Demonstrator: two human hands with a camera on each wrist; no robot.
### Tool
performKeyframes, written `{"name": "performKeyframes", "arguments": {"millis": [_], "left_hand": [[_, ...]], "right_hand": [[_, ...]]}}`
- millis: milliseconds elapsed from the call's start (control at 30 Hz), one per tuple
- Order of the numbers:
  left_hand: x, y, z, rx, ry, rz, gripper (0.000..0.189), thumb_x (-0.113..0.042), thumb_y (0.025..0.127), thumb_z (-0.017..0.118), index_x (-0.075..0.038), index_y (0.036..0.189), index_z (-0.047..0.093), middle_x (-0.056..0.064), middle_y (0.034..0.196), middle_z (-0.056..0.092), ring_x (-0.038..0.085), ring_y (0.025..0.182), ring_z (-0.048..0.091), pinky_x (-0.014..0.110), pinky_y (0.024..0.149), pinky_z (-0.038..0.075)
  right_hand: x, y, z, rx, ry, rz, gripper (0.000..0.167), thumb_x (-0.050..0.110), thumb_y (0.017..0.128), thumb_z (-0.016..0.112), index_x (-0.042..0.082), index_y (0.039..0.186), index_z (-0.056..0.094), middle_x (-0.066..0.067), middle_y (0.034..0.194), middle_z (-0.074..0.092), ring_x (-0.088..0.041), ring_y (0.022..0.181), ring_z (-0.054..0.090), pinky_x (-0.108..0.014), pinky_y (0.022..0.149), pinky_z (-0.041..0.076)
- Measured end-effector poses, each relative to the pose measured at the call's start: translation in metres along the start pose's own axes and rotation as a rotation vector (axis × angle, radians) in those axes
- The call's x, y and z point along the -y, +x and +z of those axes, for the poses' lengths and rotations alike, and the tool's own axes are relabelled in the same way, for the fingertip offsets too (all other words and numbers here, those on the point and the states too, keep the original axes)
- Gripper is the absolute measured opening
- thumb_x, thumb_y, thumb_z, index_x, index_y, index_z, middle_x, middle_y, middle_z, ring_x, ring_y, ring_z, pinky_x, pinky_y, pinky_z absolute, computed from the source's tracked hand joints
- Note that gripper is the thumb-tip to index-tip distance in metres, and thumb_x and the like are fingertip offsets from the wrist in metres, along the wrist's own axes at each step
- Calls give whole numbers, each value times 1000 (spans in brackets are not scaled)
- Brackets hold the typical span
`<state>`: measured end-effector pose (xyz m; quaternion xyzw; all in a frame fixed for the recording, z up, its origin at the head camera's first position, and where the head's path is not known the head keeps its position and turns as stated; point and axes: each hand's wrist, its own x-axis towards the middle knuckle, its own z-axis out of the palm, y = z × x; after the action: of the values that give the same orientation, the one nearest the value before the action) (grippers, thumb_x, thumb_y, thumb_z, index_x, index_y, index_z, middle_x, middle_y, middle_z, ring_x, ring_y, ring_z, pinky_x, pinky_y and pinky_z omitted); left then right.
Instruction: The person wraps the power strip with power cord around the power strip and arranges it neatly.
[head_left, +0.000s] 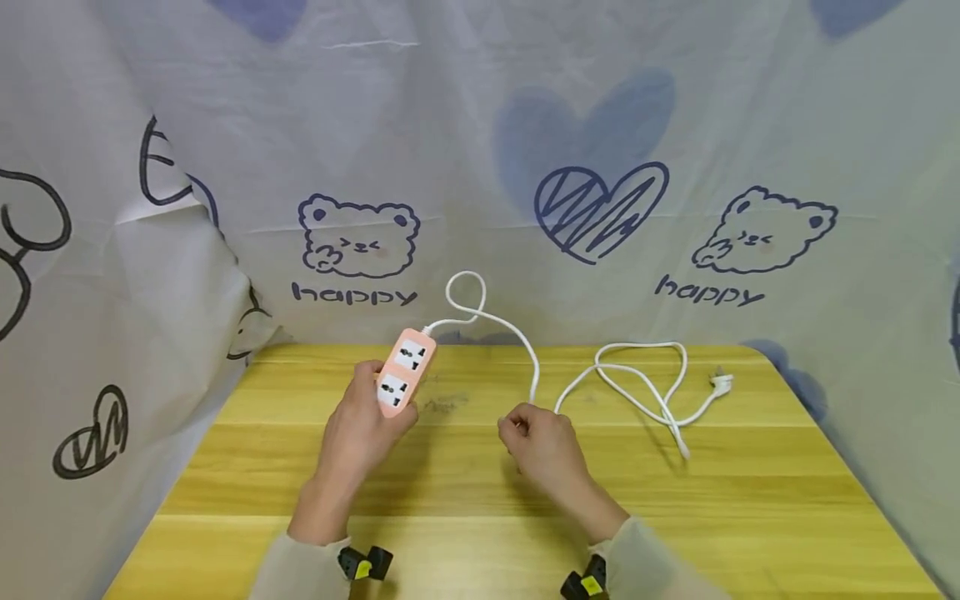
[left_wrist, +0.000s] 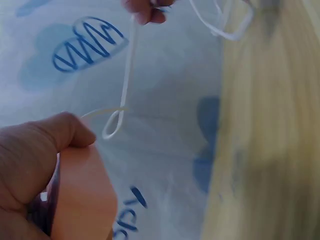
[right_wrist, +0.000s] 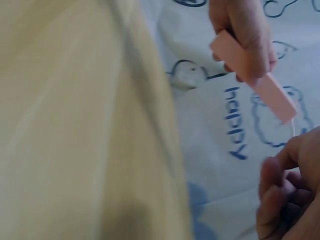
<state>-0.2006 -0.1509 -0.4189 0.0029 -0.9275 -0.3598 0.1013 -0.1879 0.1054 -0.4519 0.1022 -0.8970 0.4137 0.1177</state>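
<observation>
My left hand [head_left: 360,429] grips a pink power strip [head_left: 406,372] with two white socket panels facing up, tilted above the table. From its far end a white cord [head_left: 517,331] rises in a loop and runs down to my right hand [head_left: 546,446], whose curled fingers pinch it. Beyond that hand the cord continues right, lying in loose loops on the table and ending in a white plug [head_left: 722,384]. In the left wrist view my thumb [left_wrist: 75,132] presses along the strip's pink side. The right wrist view shows the strip [right_wrist: 255,77] held across from my right hand [right_wrist: 287,195].
The wooden table [head_left: 465,533] has its far edge against a pale cloth [head_left: 465,150] printed with hearts, bears and the word happy. More cloth hangs at the left side. Small black devices with yellow marks [head_left: 365,563] sit at both wrists.
</observation>
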Motion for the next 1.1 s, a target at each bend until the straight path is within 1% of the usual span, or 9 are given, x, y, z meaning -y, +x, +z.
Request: {"name": "performKeyframes", "arguments": {"millis": [133,233,333,433,533,767,900,1000,1100], "left_hand": [[-14,-6,-3,59,21,87,72,-25,84,79,-9,145,44,12,109,64,26,86,60,34,67,47],[-21,-11,-4,101,17,176,68,-24,83,82,-11,142,50,8,103,66,22,81,59,33,65,48],[-25,-16,-4,154,-26,221,67,-24,82,83,-16,141,52,5,100,66,19,76,58,32,63,48],[-27,-20,-5,191,-65,232,68,-24,83,85,-19,143,52,3,102,67,16,76,58,32,63,49],[-29,-24,-8,206,-95,237,69,-23,83,87,-21,143,52,2,106,68,15,78,60,32,65,51],[-38,-32,-19,161,-194,228,72,-19,81,87,-20,145,54,2,114,69,17,87,62,31,71,54],[-43,-36,-24,134,-260,234,73,-16,81,86,-19,147,56,2,115,69,18,90,62,30,72,55],[-46,-38,-29,118,-326,220,74,-13,81,87,-19,149,57,4,116,69,20,92,63,30,73,57],[-48,-43,-36,114,-402,189,76,-11,81,87,-21,150,56,6,118,69,22,95,65,30,74,60]], "right_hand": [[9,7,-16,-180,-33,-159,13,13,97,70,12,85,75,7,64,61,-6,53,49,-24,54,45],[10,15,-22,-261,-61,-292,4,8,95,72,7,98,74,-1,79,69,-13,65,62,-28,57,54],[5,23,-25,-295,-98,-371,23,3,92,75,3,114,69,-10,98,69,-23,84,68,-35,67,60],[-1,29,-24,-316,-104,-373,33,0,89,79,0,118,64,-14,103,63,-29,92,65,-39,72,59],[-6,32,-24,-316,-106,-366,25,0,88,81,1,109,67,-14,101,61,-30,94,61,-41,76,54],[-4,31,-30,-203,-147,-267,12,9,94,78,7,102,70,-12,104,75,-36,101,68,-53,86,57],[-2,31,-37,-147,-185,-203,13,16,96,77,9,101,67,-10,96,74,-32,87,66,-52,77,56],[-2,35,-46,-126,-196,-221,11,20,98,76,11,95,69,-3,78,68,-24,71,55,-46,72,50],[-7,42,-52,-147,-210,-258,14,19,97,76,12,88,69,0,71,62,-23,71,53,-43,70,46]]}}
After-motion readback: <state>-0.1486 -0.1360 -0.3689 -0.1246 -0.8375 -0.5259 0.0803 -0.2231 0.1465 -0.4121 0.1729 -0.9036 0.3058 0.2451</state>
